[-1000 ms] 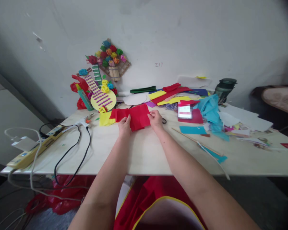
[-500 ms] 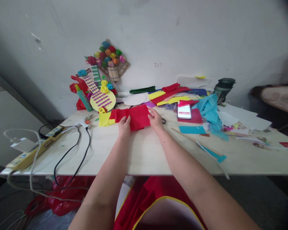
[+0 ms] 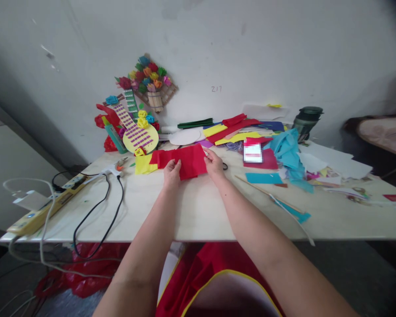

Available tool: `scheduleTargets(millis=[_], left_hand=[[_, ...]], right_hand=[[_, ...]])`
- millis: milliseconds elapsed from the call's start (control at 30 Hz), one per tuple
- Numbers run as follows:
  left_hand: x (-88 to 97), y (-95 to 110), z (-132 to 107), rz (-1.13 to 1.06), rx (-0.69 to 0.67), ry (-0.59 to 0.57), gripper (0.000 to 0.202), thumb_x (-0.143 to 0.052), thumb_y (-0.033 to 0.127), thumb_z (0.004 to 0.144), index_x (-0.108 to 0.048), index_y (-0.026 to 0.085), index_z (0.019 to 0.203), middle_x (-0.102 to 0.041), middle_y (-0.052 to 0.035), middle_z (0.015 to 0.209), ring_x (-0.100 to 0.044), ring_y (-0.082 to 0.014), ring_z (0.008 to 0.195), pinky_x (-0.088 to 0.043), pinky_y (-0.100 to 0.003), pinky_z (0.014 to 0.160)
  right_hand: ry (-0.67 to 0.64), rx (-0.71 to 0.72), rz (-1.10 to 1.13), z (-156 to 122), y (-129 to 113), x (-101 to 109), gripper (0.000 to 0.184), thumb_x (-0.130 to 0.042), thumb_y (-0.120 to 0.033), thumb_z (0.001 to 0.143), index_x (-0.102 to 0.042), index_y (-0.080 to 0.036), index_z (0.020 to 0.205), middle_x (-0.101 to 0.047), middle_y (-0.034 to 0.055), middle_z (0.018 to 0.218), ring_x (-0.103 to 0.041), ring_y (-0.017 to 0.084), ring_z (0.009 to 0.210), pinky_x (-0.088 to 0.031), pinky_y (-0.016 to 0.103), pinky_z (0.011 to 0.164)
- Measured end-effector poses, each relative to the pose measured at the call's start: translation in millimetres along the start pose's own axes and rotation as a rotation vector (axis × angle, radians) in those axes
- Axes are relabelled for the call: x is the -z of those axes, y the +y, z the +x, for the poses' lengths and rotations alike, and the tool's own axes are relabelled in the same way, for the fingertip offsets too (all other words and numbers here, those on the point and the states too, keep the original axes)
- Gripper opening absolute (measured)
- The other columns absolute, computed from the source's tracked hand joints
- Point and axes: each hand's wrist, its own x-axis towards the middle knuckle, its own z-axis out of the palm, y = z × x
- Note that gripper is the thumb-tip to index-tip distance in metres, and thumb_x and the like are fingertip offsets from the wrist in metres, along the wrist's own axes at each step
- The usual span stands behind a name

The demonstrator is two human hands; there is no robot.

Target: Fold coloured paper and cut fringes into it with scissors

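A red crepe paper strip (image 3: 192, 162) stretches between my two hands above the white table. My left hand (image 3: 172, 173) pinches its lower edge near the middle, thumb on top. At its right end my right hand (image 3: 214, 163) grips the edge, with something small and pale at the fingertips that I cannot make out. More red paper lies to the left of my left hand, over a yellow paper piece (image 3: 144, 165). A dark ring-shaped handle (image 3: 225, 166) shows just beside my right hand; the rest of it is hidden.
Cables and a yellow power strip (image 3: 36, 220) lie at the left. A paper-flower guitar (image 3: 140, 138) and green glue bottle (image 3: 115, 136) stand behind. Coloured paper, a phone (image 3: 252, 152), a wooden stick (image 3: 267, 193) and a dark bottle (image 3: 306, 123) are on the right.
The hands and red paper hold almost the same place. My left hand's fingers have shifted very slightly on the paper; the whole view has moved a touch.
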Motion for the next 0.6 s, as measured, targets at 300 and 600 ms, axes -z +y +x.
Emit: scheduleTargets(millis=[300,600], left_hand=[[0.8,-1,1,-0.012,-0.011,-0.039,0.033,-0.076,0.036,0.054,-0.057,0.016,0.072,-0.064,0.0000,0.068,-0.058,-0.0109,0.062,-0.046,-0.024,0.065],[4.7,-6,5,0.006,-0.028,-0.066,0.032,-0.075,0.037,0.057,-0.058,0.016,0.076,-0.062,0.0008,0.067,-0.057,-0.0107,0.060,-0.046,-0.024,0.063]], right_hand=[[0.072,-0.023,0.208,4,5,-1,0.047,-0.046,-0.018,0.074,-0.054,-0.015,0.120,-0.064,0.0035,0.080,-0.058,0.016,0.078,-0.045,0.027,0.075],[0.093,-0.042,0.435,8,15,-8,0.037,-0.049,-0.014,0.071,-0.062,-0.019,0.104,-0.062,-0.0005,0.070,-0.056,0.014,0.065,-0.047,0.028,0.068]])
